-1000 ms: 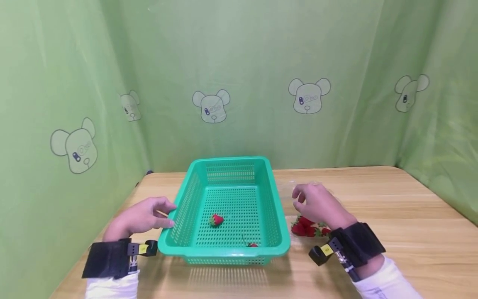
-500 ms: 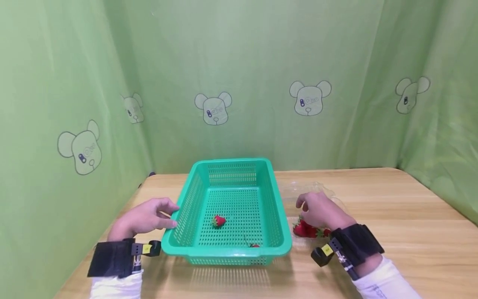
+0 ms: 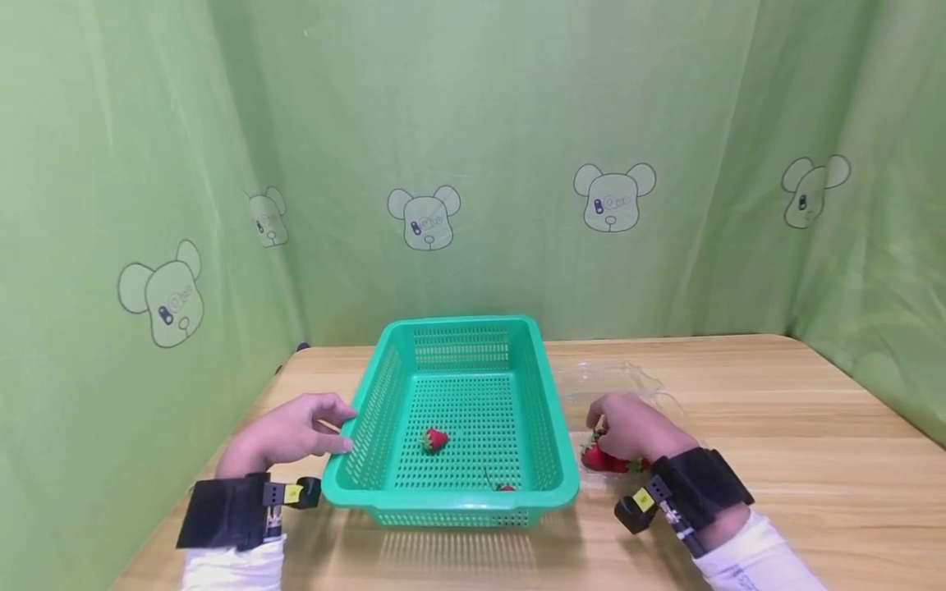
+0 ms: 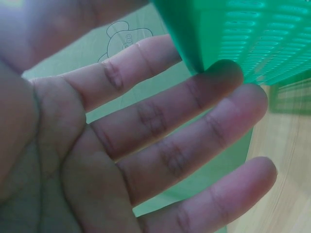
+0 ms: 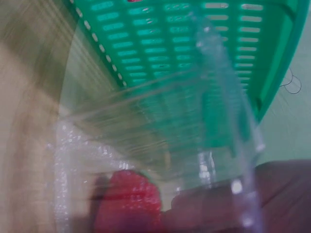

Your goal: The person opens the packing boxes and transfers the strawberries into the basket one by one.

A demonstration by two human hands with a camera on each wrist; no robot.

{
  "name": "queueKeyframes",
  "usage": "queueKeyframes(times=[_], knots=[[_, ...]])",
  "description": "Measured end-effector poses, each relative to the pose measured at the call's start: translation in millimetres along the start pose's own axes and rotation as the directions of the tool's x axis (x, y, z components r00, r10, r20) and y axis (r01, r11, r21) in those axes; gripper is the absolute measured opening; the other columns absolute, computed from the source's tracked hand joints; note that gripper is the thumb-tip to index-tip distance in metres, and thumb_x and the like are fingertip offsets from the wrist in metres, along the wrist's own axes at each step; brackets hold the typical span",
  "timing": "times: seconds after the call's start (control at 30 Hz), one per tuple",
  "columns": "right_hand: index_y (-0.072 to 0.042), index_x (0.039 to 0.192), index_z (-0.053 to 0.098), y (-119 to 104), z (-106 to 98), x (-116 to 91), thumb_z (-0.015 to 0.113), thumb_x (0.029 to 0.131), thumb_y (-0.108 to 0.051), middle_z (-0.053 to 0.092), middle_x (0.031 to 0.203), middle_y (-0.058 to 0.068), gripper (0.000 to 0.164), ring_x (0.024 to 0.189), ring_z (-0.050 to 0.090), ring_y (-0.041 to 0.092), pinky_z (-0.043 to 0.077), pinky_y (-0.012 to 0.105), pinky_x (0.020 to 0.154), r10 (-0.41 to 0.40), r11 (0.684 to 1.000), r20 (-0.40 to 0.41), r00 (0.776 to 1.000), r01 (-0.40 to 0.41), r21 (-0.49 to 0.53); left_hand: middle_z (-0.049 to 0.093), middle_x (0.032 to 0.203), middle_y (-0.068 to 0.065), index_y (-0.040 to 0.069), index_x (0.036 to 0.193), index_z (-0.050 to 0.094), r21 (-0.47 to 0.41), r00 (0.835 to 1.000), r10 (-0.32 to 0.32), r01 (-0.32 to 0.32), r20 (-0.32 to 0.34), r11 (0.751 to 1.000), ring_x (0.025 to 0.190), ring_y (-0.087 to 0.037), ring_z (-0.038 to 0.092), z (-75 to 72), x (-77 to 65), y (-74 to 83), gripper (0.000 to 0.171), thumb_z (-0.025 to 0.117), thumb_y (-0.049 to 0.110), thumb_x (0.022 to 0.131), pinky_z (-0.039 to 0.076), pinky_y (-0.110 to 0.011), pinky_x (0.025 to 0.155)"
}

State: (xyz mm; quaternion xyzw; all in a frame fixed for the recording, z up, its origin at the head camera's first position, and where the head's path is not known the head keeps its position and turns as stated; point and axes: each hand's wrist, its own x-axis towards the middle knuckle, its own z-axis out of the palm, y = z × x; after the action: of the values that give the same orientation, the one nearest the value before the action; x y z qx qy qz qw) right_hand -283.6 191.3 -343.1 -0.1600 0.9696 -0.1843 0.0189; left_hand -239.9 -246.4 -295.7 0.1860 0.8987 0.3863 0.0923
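A green perforated plastic basket (image 3: pixel 461 394) stands on the table with two strawberries inside: one strawberry (image 3: pixel 435 440) shows whole, the other is partly hidden by the near rim. My left hand (image 3: pixel 296 427) touches the basket's left rim; in the left wrist view its fingers (image 4: pixel 175 160) are nearly straight under the rim. To the right of the basket, my right hand (image 3: pixel 628 427) reaches into a clear plastic box (image 3: pixel 591 379) at several strawberries (image 3: pixel 594 457). In the right wrist view a finger lies beside a blurred strawberry (image 5: pixel 127 201); whether it is pinched is hidden.
The box's transparent wall (image 5: pixel 141 97) crosses the right wrist view. Everything stands on a wooden table (image 3: pixel 783 443). A green curtain (image 3: pixel 502 107) with bear-head prints hangs behind it and at both sides.
My right hand has come down to the strawberries in the clear box, its fingertips now at their leaves. My left hand stays at the basket rim. The head view has shifted slightly.
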Motion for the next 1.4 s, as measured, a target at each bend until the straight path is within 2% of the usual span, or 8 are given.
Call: queueKeyframes(times=[0.33, 0.57, 0.73, 1.17, 1.4], knots=[[-0.002, 0.097, 0.069, 0.6, 6.0, -0.4, 0.068, 0.069, 0.004, 0.064, 0.084, 0.011, 0.028, 0.071, 0.055, 0.022, 0.049, 0.035, 0.061, 0.004, 1.000, -0.005, 1.000, -0.004, -0.013, 0.059, 0.118, -0.025, -0.002, 0.110, 0.056, 0.008, 1.000, -0.005, 0.005, -0.008, 1.000, 0.105, -0.041, 0.059, 1.0, -0.2, 0.1, 0.036, 0.072, 0.014, 0.082, 0.055, -0.051, 0.085], [-0.008, 0.080, 0.065, 0.9, 9.5, 0.0, 0.070, 0.070, 0.003, 0.059, 0.071, 0.007, 0.015, 0.062, 0.052, 0.019, 0.046, 0.030, 0.053, 0.005, 1.000, -0.037, 0.999, -0.005, -0.016, 0.058, 0.121, -0.025, -0.001, 0.111, 0.056, 0.001, 1.000, -0.022, 0.022, -0.011, 1.000, 0.107, -0.040, 0.057, 2.3, -1.4, 1.1, 0.037, 0.072, 0.014, 0.082, 0.054, -0.050, 0.086], [-0.009, 0.074, 0.061, 1.6, 10.9, -0.6, 0.066, 0.068, 0.006, 0.056, 0.068, 0.007, 0.017, 0.060, 0.051, 0.019, 0.043, 0.029, 0.050, -0.004, 1.000, -0.060, 0.998, 0.003, -0.014, 0.058, 0.120, -0.025, -0.001, 0.112, 0.056, 0.008, 1.000, -0.019, 0.019, -0.010, 1.000, 0.106, -0.040, 0.058, 2.8, -1.6, -0.2, 0.038, 0.072, 0.015, 0.081, 0.054, -0.051, 0.086], [-0.009, 0.075, 0.060, 1.4, 6.4, -1.2, 0.066, 0.068, 0.001, 0.056, 0.066, 0.004, 0.014, 0.057, 0.051, 0.016, 0.044, 0.029, 0.050, -0.034, 0.999, -0.126, 0.991, 0.030, -0.031, 0.058, 0.120, -0.024, -0.001, 0.110, 0.057, -0.005, 1.000, -0.018, 0.018, -0.012, 1.000, 0.106, -0.041, 0.058, 2.5, -2.0, 0.4, 0.036, 0.072, 0.014, 0.081, 0.054, -0.050, 0.086], [-0.009, 0.078, 0.061, -0.5, 3.0, -2.4, 0.068, 0.069, -0.002, 0.056, 0.061, 0.002, 0.013, 0.051, 0.051, 0.014, 0.043, 0.029, 0.046, -0.007, 1.000, -0.124, 0.992, 0.004, -0.023, 0.059, 0.119, -0.023, -0.001, 0.112, 0.056, 0.008, 1.000, -0.024, 0.024, -0.015, 1.000, 0.106, -0.040, 0.058, 2.5, -1.4, 2.0, 0.038, 0.072, 0.014, 0.081, 0.055, -0.050, 0.085]])
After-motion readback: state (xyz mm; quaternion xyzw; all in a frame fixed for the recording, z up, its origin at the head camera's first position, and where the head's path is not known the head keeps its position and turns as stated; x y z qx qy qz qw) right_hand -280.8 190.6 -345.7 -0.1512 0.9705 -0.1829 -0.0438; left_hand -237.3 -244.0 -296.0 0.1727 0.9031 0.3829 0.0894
